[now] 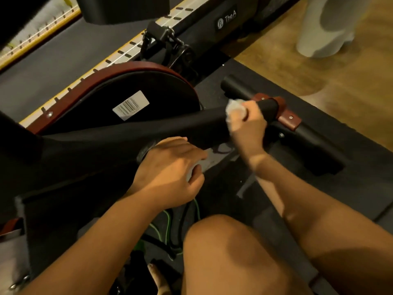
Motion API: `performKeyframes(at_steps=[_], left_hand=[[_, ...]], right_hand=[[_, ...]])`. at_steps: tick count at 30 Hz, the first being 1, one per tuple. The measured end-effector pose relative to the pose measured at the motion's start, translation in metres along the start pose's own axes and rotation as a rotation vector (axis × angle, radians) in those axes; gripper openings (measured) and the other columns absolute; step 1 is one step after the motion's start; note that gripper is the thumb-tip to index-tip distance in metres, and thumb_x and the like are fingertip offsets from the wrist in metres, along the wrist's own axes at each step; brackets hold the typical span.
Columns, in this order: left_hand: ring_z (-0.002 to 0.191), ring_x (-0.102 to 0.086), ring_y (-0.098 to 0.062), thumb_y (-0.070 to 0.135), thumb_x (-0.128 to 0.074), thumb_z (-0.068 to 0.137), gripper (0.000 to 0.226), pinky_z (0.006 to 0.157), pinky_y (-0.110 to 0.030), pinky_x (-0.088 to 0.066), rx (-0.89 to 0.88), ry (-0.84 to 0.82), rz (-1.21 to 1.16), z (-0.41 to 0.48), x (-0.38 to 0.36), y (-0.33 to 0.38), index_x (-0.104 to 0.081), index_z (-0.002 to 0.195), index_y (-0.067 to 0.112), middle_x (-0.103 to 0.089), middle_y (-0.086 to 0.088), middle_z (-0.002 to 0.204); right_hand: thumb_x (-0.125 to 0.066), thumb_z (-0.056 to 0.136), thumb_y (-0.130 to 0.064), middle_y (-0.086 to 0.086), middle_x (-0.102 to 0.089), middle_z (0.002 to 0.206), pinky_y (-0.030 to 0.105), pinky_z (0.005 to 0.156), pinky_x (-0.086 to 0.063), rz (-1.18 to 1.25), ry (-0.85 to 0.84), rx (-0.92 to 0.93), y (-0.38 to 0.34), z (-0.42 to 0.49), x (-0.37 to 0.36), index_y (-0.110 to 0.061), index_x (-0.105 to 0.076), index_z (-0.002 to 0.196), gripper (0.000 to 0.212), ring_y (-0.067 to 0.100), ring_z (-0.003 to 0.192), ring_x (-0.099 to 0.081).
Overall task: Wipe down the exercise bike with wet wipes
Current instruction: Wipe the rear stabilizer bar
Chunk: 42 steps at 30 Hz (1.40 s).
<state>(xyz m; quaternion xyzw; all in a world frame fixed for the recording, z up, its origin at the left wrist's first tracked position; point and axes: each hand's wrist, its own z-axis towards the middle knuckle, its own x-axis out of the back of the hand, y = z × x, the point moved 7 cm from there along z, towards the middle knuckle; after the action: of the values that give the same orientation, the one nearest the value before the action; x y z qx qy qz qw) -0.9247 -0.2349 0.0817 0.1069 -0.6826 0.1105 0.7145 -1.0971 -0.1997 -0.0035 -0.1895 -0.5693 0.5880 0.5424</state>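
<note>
Mid-job, I'd say: right hand (pixel 247 126) curled round wet wipe (pixel 235 110) on frame tube (pixel 170 128) of exercise bike (pixel 161 90), centre-right of frame; left hand (pixel 170 167) centre, grip unclear; flywheel cover (pixel 102 96), pedal (pixel 168 45) prob. not done yet.

Wipe (pixel 235 111) lies on frame tube (pixel 170 128), right of flywheel (pixel 138 88).

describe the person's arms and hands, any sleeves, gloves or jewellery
The left hand and right hand are bare: no gloves, no rings or watch showing. Both forearms are bare too, with no sleeve in view.
</note>
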Motion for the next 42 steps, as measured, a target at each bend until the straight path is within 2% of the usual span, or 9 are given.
performKeyframes(at_steps=[5,9,13,20,23,28,34,37,42], left_hand=[[0.091,-0.057,-0.025,0.021,-0.057,0.078,0.024,0.084,-0.038,-0.047,0.022,0.067,-0.061,0.0,0.003,-0.003,-0.068,0.096,0.01,-0.064,-0.006,0.098],[0.094,-0.056,-0.022,0.026,-0.053,0.08,0.03,0.084,-0.03,-0.039,0.008,0.055,-0.03,0.003,0.004,-0.002,-0.068,0.103,0.013,-0.063,-0.003,0.104],[0.098,-0.055,-0.02,0.028,-0.051,0.081,0.036,0.083,-0.031,-0.045,0.038,0.036,-0.029,0.003,0.004,-0.002,-0.067,0.11,0.013,-0.061,-0.003,0.108],[0.124,-0.046,-0.02,0.033,-0.054,0.083,0.052,0.108,-0.027,-0.026,0.08,0.024,-0.053,-0.002,0.006,-0.002,-0.054,0.132,0.015,-0.05,-0.004,0.135],[0.124,-0.044,-0.02,0.033,-0.056,0.082,0.05,0.11,-0.027,-0.023,0.087,0.03,-0.044,-0.002,0.007,-0.001,-0.056,0.129,0.016,-0.052,-0.003,0.134],[0.124,-0.047,-0.02,0.035,-0.056,0.083,0.046,0.109,-0.03,-0.026,0.101,0.013,-0.012,-0.001,0.004,-0.004,-0.06,0.126,0.016,-0.054,-0.003,0.132],[0.126,-0.048,-0.021,0.036,-0.048,0.083,0.049,0.11,-0.035,-0.033,0.12,-0.026,-0.046,-0.001,0.004,-0.003,-0.06,0.126,0.017,-0.055,-0.004,0.133],[0.127,-0.047,-0.02,0.038,-0.051,0.085,0.047,0.111,-0.029,-0.026,0.118,-0.008,-0.041,-0.001,0.005,-0.004,-0.06,0.125,0.017,-0.057,-0.003,0.132],[0.131,-0.047,-0.017,0.036,-0.055,0.088,0.043,0.114,-0.023,-0.017,0.121,-0.012,-0.037,0.0,0.002,-0.007,-0.063,0.125,0.015,-0.06,-0.002,0.132]], right_hand=[[-0.054,0.091,-0.027,-0.006,-0.059,0.086,0.028,0.071,-0.045,0.035,-0.127,0.376,-0.074,-0.023,-0.04,-0.013,-0.062,0.085,0.017,0.013,0.08,-0.058],[-0.039,0.098,-0.036,0.003,-0.056,0.085,0.03,0.07,-0.036,-0.267,0.015,0.053,0.004,0.023,-0.025,-0.015,-0.052,0.086,0.028,0.026,0.085,-0.059],[-0.045,0.097,-0.036,0.002,-0.06,0.084,0.029,0.07,-0.042,-0.038,0.114,-0.178,0.006,0.001,-0.016,-0.014,-0.053,0.09,0.024,0.02,0.08,-0.061],[-0.067,0.088,-0.011,-0.003,-0.062,0.084,0.008,0.073,-0.041,0.177,-0.391,0.149,-0.038,-0.075,-0.068,-0.008,-0.06,0.097,0.012,0.006,0.084,-0.059],[-0.055,0.098,-0.013,-0.01,-0.057,0.083,0.002,0.065,-0.039,0.252,-0.23,-0.078,-0.005,-0.051,-0.04,-0.026,-0.051,0.089,0.016,-0.011,0.076,-0.058],[-0.041,0.103,-0.032,0.002,-0.057,0.095,0.027,0.075,-0.046,0.212,0.081,-0.654,0.031,-0.036,-0.028,-0.017,-0.051,0.105,0.019,0.019,0.092,-0.062],[-0.051,0.095,-0.001,-0.015,-0.055,0.081,0.019,0.079,-0.048,0.591,-0.511,-0.267,-0.058,-0.089,-0.059,-0.032,-0.052,0.08,0.034,-0.004,0.078,-0.054],[-0.053,0.099,-0.015,-0.006,-0.06,0.079,0.013,0.064,-0.046,0.522,-0.277,-0.462,-0.019,-0.062,-0.049,-0.017,-0.061,0.089,0.012,0.001,0.072,-0.059],[-0.041,0.102,-0.04,0.003,-0.058,0.113,0.023,0.063,-0.043,0.419,0.065,-0.979,0.046,-0.026,-0.028,-0.016,-0.053,0.124,0.035,0.013,0.084,-0.056]])
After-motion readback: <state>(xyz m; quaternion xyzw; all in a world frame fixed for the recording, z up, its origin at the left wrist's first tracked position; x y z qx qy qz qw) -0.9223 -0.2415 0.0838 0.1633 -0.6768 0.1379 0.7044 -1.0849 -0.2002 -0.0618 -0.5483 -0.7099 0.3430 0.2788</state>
